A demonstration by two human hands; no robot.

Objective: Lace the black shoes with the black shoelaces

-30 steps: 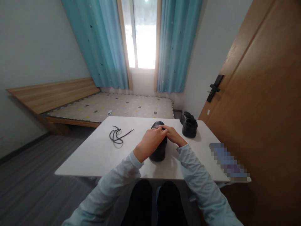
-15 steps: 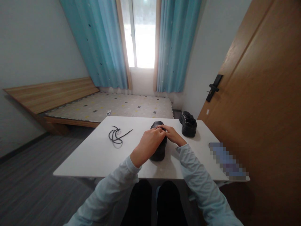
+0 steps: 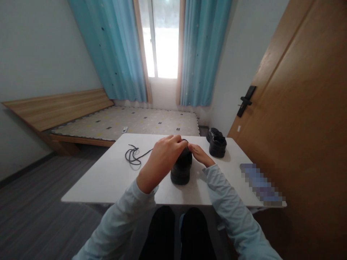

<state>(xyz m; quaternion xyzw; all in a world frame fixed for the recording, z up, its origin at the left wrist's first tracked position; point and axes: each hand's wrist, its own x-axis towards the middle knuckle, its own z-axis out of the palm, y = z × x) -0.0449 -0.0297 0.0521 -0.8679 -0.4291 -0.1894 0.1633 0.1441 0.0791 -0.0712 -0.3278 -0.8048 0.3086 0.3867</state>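
A black shoe (image 3: 181, 174) stands on the white table in front of me, heel toward me. Over its upper, my left hand (image 3: 164, 155) is closed with fingers and thumb together; what they pinch is hidden behind the hand. From the right side, my right hand (image 3: 200, 155) holds the shoe's upper near the lacing with its fingers closed. The front of the shoe is mostly covered by my hands. To the left lies a loose dark shoelace (image 3: 132, 155), loosely coiled, its end passing near my left hand.
A second black shoe (image 3: 217, 142) stands at the table's (image 3: 108, 184) back right. A blurred flat bluish item (image 3: 261, 184) lies along the right edge. Beyond the table is a bed (image 3: 151, 121) with a small white object (image 3: 124, 129). A wooden door (image 3: 298, 108) stands close on the right.
My left hand has lifted and shifted left from the shoe's lacing, its back now turned up. My right hand stays at the shoe, slightly apart from the left. The shoe has moved slightly left.
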